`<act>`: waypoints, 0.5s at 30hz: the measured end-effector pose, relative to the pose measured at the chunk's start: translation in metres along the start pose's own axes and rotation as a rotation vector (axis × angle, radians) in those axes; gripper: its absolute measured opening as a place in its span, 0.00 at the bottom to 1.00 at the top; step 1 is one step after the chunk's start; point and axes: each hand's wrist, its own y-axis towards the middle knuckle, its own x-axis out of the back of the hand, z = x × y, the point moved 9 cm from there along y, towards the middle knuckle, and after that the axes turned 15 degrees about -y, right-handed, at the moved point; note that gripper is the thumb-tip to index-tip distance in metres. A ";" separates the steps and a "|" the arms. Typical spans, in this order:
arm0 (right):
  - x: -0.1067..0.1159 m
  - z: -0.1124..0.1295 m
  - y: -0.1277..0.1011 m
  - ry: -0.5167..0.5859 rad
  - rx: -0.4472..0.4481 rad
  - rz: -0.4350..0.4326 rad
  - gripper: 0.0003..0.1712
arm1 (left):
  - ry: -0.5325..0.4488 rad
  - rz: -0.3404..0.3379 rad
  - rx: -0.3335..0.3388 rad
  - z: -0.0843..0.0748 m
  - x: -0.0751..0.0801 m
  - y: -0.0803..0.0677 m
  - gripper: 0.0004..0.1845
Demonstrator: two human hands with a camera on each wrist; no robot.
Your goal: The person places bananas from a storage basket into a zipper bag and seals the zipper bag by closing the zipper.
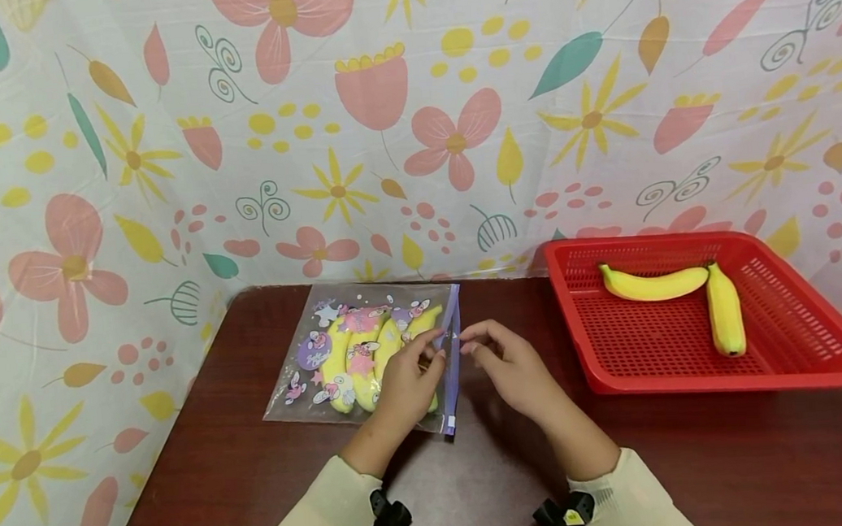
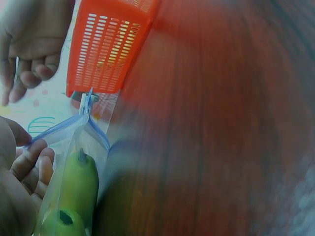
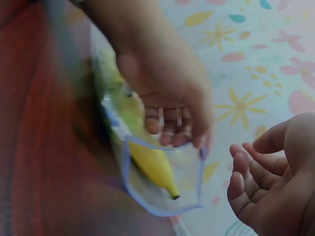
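Note:
A clear zip bag (image 1: 293, 386) with cartoon prints and a purple zip edge lies on the table, holding several bananas (image 1: 361, 373). With thumb and finger, my left hand (image 1: 407, 382) pinches the upper layer at the bag's purple edge. That lifts the mouth (image 3: 162, 214) apart, and a banana (image 3: 155, 164) shows inside with its tip toward the opening. My right hand (image 1: 520, 378) hovers just right of the mouth, fingers loosely curled and holding nothing. The white zip slider (image 1: 452, 421) sits at the near end of the purple edge.
A red perforated basket (image 1: 693, 381) stands on the right of the brown table (image 1: 208, 465). In it are two bananas, one lying crosswise (image 1: 653, 285) and one pointing toward me (image 1: 725, 311). A flower-patterned cloth (image 1: 388, 216) hangs behind and on the left.

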 end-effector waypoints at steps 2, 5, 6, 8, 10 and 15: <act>0.008 0.003 -0.001 0.010 0.009 -0.021 0.10 | 0.001 -0.002 0.000 -0.001 0.000 0.000 0.20; 0.020 0.006 -0.002 0.019 0.027 -0.049 0.10 | 0.001 -0.003 0.004 -0.001 0.000 -0.001 0.20; 0.024 0.007 -0.003 0.022 0.032 -0.058 0.10 | 0.001 -0.003 0.005 0.000 0.000 -0.001 0.20; 0.031 0.008 -0.003 0.032 0.041 -0.075 0.11 | 0.003 -0.003 0.005 0.000 0.000 -0.001 0.19; 0.036 0.008 -0.003 0.041 0.042 -0.087 0.11 | 0.005 -0.003 0.006 0.000 0.000 0.000 0.19; 0.047 0.008 -0.003 0.061 0.040 -0.111 0.13 | 0.002 0.005 0.004 0.000 0.000 -0.001 0.20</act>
